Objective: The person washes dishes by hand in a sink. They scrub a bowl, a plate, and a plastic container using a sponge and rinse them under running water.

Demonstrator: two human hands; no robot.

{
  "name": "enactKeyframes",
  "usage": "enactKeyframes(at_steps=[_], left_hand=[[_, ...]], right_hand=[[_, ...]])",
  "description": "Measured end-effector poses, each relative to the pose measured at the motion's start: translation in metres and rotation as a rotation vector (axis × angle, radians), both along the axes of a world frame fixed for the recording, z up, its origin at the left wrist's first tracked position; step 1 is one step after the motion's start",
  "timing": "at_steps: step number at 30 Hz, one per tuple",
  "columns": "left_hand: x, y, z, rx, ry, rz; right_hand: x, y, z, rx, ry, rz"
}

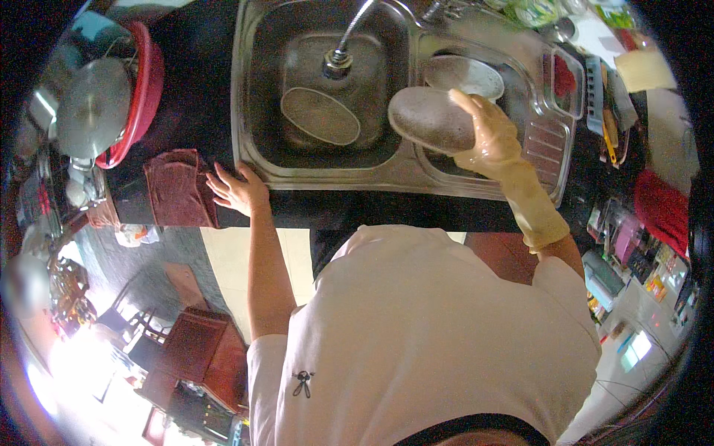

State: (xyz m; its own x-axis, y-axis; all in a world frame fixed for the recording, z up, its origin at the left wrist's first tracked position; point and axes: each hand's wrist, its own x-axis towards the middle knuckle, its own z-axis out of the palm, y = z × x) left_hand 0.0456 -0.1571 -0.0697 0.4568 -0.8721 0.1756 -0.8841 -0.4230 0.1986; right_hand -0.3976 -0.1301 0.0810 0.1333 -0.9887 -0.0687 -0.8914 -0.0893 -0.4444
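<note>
My right hand (491, 141), in a wet cream rubber glove, grips the right end of an oval plate (428, 119). This plate is held above the right basin (446, 169), partly over the divider between the basins. Behind it another oval plate (465, 74) lies in the right basin, its near side hidden. A third oval plate (320, 117) lies in the left basin (271, 145), below the tap head (338, 64) on its flexible hose. Bare and with fingers spread, my left hand (242, 191) rests at the counter's front edge, beside a folded brown cloth (178, 187).
A red basin (151, 89) with a round metal lid (97, 108) stands at the far left. Right of the sink are a ribbed drainboard (547, 145), a clear container with something red (565, 78) and a blue rack (595, 93). A brown wooden cabinet (197, 346) stands behind on the left.
</note>
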Motion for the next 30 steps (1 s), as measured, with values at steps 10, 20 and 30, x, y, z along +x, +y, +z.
enactKeyframes(at_steps=[10,20,30], left_hand=[[-0.001,-0.002,0.0,-0.003,0.019,0.024],[-0.005,-0.002,0.006,-0.011,0.021,0.016],[-0.001,-0.001,0.006,0.025,0.032,0.004]], right_hand=[[0.112,-0.053,-0.016,0.075,-0.01,0.221],[0.181,-0.093,-0.114,-0.144,-0.044,0.098],[0.18,-0.143,-0.145,0.007,0.09,-0.26]])
